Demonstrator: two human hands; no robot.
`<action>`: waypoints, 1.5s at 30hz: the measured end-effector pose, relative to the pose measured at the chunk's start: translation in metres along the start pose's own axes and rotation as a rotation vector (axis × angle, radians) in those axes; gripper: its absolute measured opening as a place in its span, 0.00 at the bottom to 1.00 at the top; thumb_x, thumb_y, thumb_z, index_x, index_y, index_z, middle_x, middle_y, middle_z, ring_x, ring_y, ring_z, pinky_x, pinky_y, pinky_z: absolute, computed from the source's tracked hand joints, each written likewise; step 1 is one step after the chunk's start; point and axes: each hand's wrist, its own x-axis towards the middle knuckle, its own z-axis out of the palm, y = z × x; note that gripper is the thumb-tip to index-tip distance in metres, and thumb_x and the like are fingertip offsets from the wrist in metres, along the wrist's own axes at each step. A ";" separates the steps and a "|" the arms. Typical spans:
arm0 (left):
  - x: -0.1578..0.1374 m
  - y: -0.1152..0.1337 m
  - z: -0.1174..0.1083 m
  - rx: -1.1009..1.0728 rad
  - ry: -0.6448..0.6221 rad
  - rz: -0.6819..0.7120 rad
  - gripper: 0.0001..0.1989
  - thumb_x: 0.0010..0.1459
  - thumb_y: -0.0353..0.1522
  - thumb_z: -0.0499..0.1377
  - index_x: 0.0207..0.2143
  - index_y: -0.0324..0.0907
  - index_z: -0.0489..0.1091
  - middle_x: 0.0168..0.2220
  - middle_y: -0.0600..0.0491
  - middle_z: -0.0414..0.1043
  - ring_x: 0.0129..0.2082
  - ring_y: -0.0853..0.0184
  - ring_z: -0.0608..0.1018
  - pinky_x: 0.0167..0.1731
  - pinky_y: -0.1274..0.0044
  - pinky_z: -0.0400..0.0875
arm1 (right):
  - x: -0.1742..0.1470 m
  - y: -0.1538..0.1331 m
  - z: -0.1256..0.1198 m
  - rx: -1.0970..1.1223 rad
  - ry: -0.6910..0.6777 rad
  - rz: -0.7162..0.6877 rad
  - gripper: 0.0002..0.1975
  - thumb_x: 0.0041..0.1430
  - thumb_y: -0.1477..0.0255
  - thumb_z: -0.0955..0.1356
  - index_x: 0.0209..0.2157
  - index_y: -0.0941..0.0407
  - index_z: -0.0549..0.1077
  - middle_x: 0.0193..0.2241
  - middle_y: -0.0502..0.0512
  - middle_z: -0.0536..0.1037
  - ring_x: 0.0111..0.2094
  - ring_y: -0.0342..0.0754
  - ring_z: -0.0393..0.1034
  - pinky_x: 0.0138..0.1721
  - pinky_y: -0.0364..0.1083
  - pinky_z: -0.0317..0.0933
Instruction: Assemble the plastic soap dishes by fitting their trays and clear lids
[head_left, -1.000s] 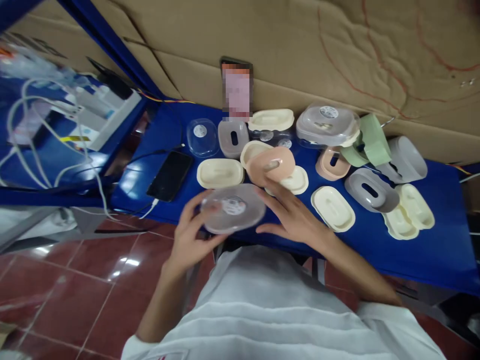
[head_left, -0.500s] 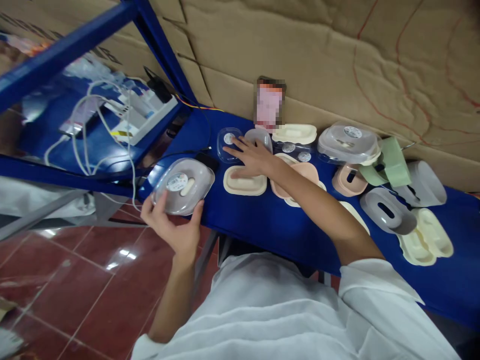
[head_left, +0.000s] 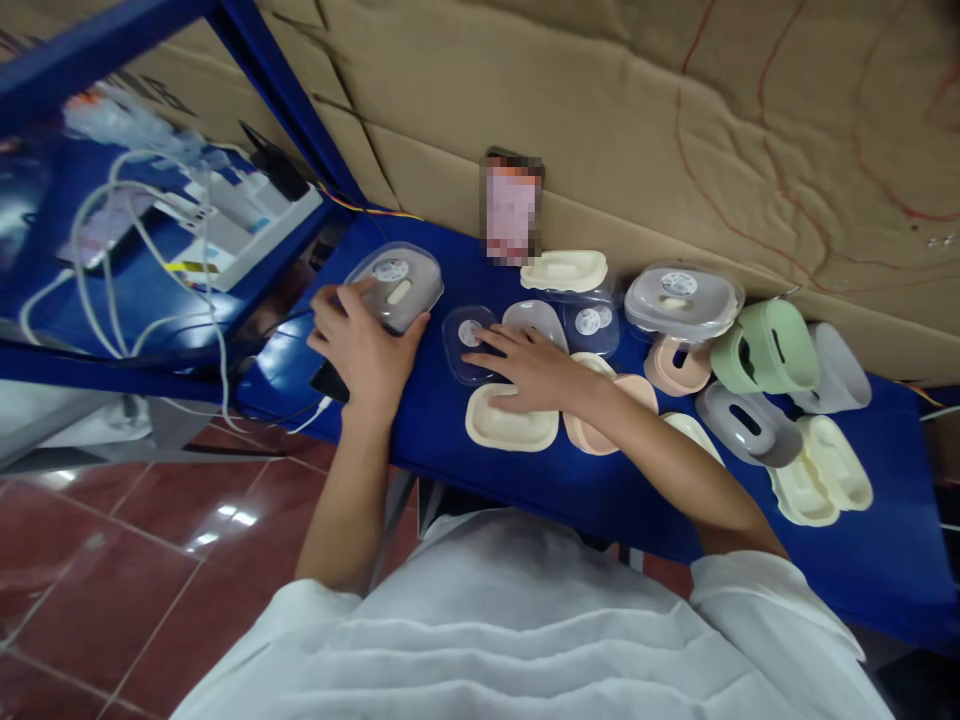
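Blue is covering the table (head_left: 465,470), which is standing against a wall of brown cardboard (head_left: 600,110). At its left end the left hand (head_left: 360,345) is grasping a clear grey container (head_left: 395,285) with a round white sticker on its lid; the fingers (head_left: 341,300) are curling over the near left side and the thumb is pressing at the near right edge, while the container is resting on the table or just above it, which of the two is not clear. A dark phone (head_left: 328,380) is lying partly hidden under that wrist.

To the right, the right hand (head_left: 529,365) is lying flat and released, palm down, with nothing gripped. Its fingertips are touching a small clear lid (head_left: 463,340) with a sticker, and its palm is resting on the far edge of a cream tray (head_left: 510,425).

Further right, other pieces are sitting close together: a pink dish (head_left: 600,435) just beside the forearm, a larger clear lidded box (head_left: 681,300), a green holder (head_left: 765,345) lying on its side, a grey holder (head_left: 746,425) and two cream trays (head_left: 821,480). White cables (head_left: 112,250) are lying tangled on the blue shelf to the left.
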 end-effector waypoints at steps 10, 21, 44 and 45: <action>-0.024 0.006 0.012 0.020 -0.104 0.159 0.44 0.62 0.48 0.70 0.72 0.38 0.59 0.72 0.28 0.60 0.74 0.32 0.62 0.71 0.34 0.39 | -0.039 0.003 -0.007 0.078 0.107 -0.115 0.19 0.76 0.66 0.68 0.63 0.53 0.78 0.71 0.62 0.70 0.73 0.60 0.63 0.71 0.64 0.61; -0.153 -0.027 -0.021 -0.264 -0.449 0.843 0.25 0.71 0.38 0.66 0.66 0.43 0.69 0.69 0.33 0.68 0.68 0.46 0.74 0.67 0.50 0.68 | -0.186 -0.035 0.026 -0.134 0.398 0.207 0.28 0.74 0.58 0.72 0.69 0.53 0.70 0.71 0.64 0.71 0.74 0.63 0.62 0.77 0.68 0.46; -0.079 -0.027 0.005 -0.209 -0.176 0.573 0.22 0.73 0.33 0.58 0.67 0.43 0.72 0.70 0.36 0.66 0.69 0.46 0.71 0.66 0.53 0.68 | -0.170 -0.122 0.118 0.132 0.819 0.258 0.16 0.71 0.78 0.71 0.57 0.52 0.79 0.57 0.59 0.83 0.61 0.55 0.74 0.63 0.56 0.64; -0.070 -0.028 0.005 -0.197 -0.143 0.534 0.24 0.72 0.34 0.59 0.68 0.43 0.71 0.72 0.36 0.62 0.72 0.43 0.67 0.69 0.51 0.65 | -0.167 -0.124 0.119 0.156 0.777 0.241 0.16 0.72 0.78 0.70 0.57 0.52 0.79 0.58 0.59 0.83 0.61 0.55 0.74 0.63 0.56 0.64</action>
